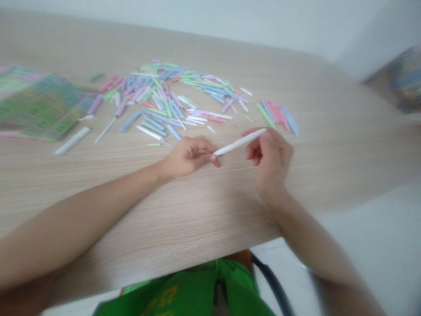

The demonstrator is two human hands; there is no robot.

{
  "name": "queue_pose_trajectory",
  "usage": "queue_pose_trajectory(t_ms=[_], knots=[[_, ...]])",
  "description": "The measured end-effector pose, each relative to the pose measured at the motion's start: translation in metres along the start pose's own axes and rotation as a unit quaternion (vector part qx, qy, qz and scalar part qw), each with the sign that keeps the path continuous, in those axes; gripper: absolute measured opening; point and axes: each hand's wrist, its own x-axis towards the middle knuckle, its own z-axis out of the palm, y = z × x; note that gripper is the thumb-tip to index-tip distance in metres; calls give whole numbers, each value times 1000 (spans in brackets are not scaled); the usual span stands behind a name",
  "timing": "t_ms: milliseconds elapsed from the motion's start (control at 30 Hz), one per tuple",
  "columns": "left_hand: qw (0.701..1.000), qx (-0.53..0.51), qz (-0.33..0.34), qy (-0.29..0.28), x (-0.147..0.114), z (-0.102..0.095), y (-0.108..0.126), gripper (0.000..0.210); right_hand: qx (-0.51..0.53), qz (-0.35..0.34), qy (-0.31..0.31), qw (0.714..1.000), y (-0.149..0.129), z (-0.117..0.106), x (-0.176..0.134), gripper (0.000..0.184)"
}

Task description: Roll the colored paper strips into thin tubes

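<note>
While the left hand point(194, 156) pinches the lower-left end of one slim white stick point(240, 142) between thumb and fingers, the right hand point(274, 156) grips its other end, thumb pressed on top and remaining fingers curled in. Both grasps are narrow, and the stick slants between them, its right end farther away. Two bare forearms reach in from the near left and near right.

Just beyond the right hand lies a small group of pastel sticks point(278, 116): green, pink and blue, roughly five or six, blurred. Beyond the left hand spreads a large heap of coloured sticks point(164, 94), dozens in blue, green, purple, pink and white, too tangled to count exactly. Left of it are one purple-handled tool point(110, 120) with a thin shaft, one thick whitish rod point(72, 141) and, farther back, one green piece point(96, 76). At the far left sits a pile of patterned sheets point(39, 105), number unclear.

All lie on one pale wooden table point(210, 206). Its far edge meets a white wall point(230, 22); its near edge slopes above green cloth point(197, 289). Wood grain shows from the hands to that near edge and rightward past the small group, room for moving.
</note>
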Motion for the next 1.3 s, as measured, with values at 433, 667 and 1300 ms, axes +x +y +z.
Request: queue_pose_trajectory(t_ms=[433,667,1300], knots=[[996,73,36,43,-2,-2,-5,27,-75,33,-12,997,-4,-5,11,47],[992,105,50,46,-1,0,-5,22,-93,46,-33,994,7,-9,13,41],[924,253,257,130,-3,-5,-17,22,-142,31,-62,987,6,-14,13,60]])
